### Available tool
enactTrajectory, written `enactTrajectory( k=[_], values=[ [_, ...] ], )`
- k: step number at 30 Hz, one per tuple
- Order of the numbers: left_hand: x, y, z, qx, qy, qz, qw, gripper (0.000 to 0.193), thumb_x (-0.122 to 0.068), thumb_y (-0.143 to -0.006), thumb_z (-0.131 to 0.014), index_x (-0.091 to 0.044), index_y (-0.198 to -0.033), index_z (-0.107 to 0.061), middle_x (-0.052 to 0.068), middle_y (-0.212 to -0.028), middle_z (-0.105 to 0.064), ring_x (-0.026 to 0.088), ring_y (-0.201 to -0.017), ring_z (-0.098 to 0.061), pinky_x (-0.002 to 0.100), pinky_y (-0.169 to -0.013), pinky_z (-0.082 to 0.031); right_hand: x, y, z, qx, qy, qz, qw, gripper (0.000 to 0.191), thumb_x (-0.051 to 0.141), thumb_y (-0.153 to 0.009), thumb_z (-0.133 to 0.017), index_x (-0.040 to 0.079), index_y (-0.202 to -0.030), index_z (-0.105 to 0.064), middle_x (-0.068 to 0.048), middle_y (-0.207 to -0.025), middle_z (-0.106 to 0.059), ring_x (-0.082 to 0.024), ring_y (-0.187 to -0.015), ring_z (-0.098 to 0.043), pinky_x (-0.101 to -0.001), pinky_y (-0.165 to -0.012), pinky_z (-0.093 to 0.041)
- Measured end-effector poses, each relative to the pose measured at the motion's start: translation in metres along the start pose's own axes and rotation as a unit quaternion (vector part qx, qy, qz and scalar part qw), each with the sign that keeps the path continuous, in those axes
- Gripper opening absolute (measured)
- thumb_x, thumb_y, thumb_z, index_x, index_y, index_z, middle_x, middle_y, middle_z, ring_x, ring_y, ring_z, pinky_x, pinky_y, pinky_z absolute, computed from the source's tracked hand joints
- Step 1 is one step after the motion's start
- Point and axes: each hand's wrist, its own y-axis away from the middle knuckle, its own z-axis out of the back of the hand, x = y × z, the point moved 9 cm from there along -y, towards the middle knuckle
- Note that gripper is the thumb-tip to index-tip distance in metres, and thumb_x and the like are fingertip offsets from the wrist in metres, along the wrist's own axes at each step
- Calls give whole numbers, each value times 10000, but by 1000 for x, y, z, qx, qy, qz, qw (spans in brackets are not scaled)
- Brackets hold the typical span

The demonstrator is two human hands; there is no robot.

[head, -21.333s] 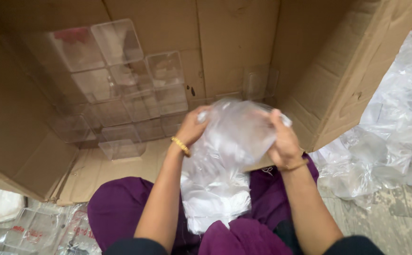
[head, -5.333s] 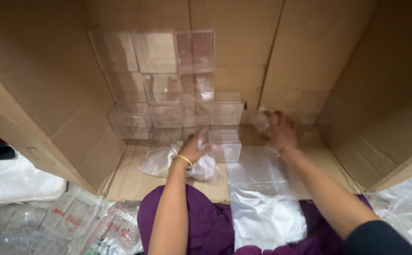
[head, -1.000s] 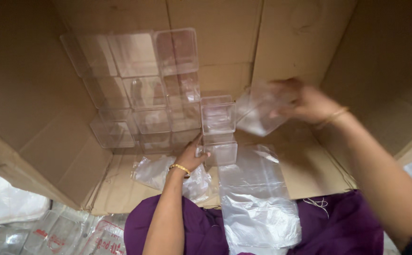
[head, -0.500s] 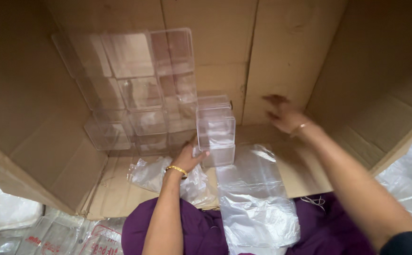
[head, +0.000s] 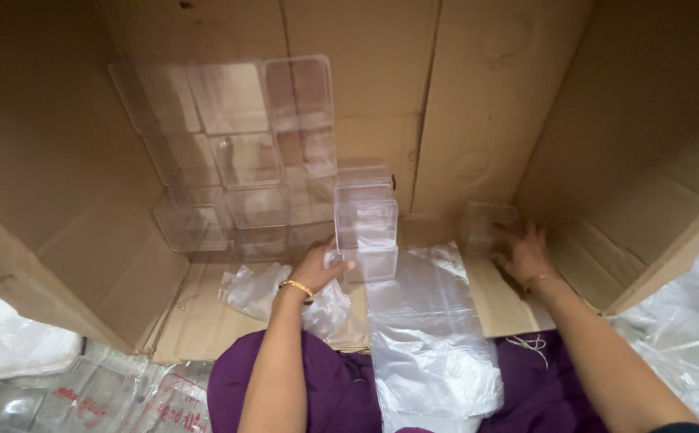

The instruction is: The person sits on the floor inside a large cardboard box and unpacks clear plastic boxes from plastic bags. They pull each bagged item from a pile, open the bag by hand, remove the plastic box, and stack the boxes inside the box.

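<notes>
So the right hand (head: 523,252) has dropped down to the far right corner of the cardboard carton (head: 478,96), and it's now loosely cupped around a single clear box (head: 486,227) sitting on the carton floor there, fingers spread on its near side rather than clamped tight. A second ago that hand was up in the air holding a clear box over the middle, and half a second back it was already swinging out right, so that box looks to have been parked off to the side instead of on the pile. The left hand (head: 317,269) hasn't budged: fingers curled against the left side of the short stack (head: 365,228) in the middle, steadying it. Behind and to the left, the bigger wall of clear boxes (head: 237,152) leans against the far side of the carton, same as before. A flat plastic bag (head: 430,337) lies on the floor between the two arms, and a crumpled bag (head: 269,289) sits just under the left wrist. More plastic wrap (head: 686,321) is outside on the right.
</notes>
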Motion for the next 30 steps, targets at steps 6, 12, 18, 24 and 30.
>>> enactTrajectory(
  k=[6,12,18,24,30],
  values=[
    [62,47,20,132,-155,181,962,702,-402,-777,-774,-169,-1411,-585,167,-1345,-656,320,-1253,-616,400,-1067,-481,9,20,32,-102,-170,20,980,761,135,-720,-780,222,-1440,-552,-262,-1591,-359,-486,-1357,-428,-505,-1083,-443],
    [99,94,111,-96,-237,381,889,573,-331,-813,-781,-135,-1338,-663,178,-1438,-589,372,-1296,-586,474,-1035,-498,12,56,59,-50,-231,-146,961,712,333,-836,-796,224,-1488,-530,-193,-1499,-504,-389,-1261,-606,-486,-1066,-531],
    [30,57,75,-181,-142,36,973,528,-366,-781,-837,-123,-1239,-737,228,-1222,-693,395,-1144,-648,453,-962,-508,113,75,138,123,-417,47,899,826,402,-705,-796,209,-1458,-516,-90,-1483,-551,-265,-1189,-679,-469,-978,-542],
    [26,52,-27,137,-44,29,989,526,-336,-744,-827,-76,-1184,-702,148,-1038,-801,241,-917,-739,364,-857,-581,234,51,124,296,-255,164,906,845,530,-763,-804,160,-1458,-497,-122,-1354,-657,-264,-1122,-710,-429,-997,-547],
    [14,60,-28,149,-25,55,987,867,-452,-742,-840,-138,-1479,-510,144,-1187,-733,255,-1094,-698,351,-965,-535,241,22,99,224,-386,39,894,679,446,-756,-792,104,-1319,-625,-102,-1258,-715,-246,-875,-813,-368,-821,-640]
  ],
)
